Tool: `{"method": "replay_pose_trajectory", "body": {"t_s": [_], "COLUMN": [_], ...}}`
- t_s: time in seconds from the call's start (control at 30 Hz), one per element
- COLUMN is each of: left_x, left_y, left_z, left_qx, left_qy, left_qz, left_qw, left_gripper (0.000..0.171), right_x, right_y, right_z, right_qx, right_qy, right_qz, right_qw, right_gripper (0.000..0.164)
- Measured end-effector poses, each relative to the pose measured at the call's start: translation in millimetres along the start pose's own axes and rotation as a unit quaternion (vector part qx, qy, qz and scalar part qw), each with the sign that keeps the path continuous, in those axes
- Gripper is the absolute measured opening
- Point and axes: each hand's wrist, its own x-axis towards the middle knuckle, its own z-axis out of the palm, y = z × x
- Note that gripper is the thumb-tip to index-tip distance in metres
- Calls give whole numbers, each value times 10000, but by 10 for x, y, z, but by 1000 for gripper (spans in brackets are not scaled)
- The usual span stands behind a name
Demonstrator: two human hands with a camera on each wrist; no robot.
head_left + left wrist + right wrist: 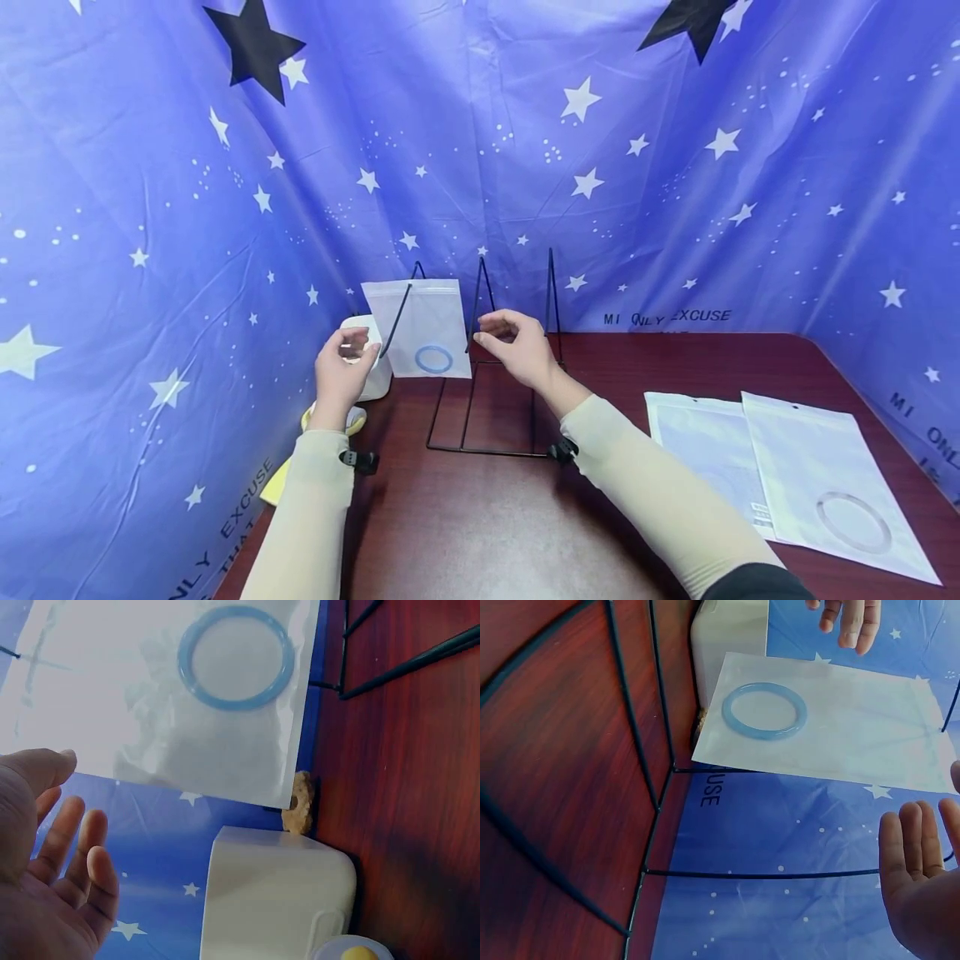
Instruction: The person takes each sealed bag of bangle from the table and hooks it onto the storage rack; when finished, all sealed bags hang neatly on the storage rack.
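The left hand (52,907), fingers loosely bent, near a pale bag (135,697).
I see a blue ring (236,704) near one end of it, a white box (274,896) close by, a brown lump (301,802) beside the box, and black wire bars (409,668).

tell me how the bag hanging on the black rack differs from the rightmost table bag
The hanging bag is upright on the rack; the rightmost bag lies flat on the table. The hanging bag's ring is blue; the rightmost bag's ring looks pale greyish. Both are whitish, each with one ring.
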Motion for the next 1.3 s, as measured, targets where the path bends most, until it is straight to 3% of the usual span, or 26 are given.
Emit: {"method": "replay_pose_trajectory", "body": {"t_s": [0.2,0.37,0.6,0.73,1.07,1.3], "left_x": [-208,-356,-550,-651,-817,-910], "left_y": [53,87,74,45,-66,-144], "left_z": [6,27,38,68,187,177], "left_qx": [45,58,258,192,147,244], "left_qy": [64,-82,-421,-598,-1609,-2388], "left_qz": [0,70,242,172,179,12], "left_qw": [10000,9999,9985,9979,9867,9708], "left_gripper": [32,33,37,36,31,49], "right_x": [-212,-368,-618,-733,-990,-1089], "right_y": [-39,-83,-115,-130,-204,-468], "right_z": [-166,-319,-516,-651,-1063,-1241], "right_qx": [-369,-643,-294,-212,-808,-959], "right_qy": [-235,-224,-227,-116,429,745], "right_qz": [-100,-318,-250,-300,-324,-312], "right_qw": [9990,9972,9990,9993,9953,9921], "right_gripper": [26,26,32,33,37,33]}}
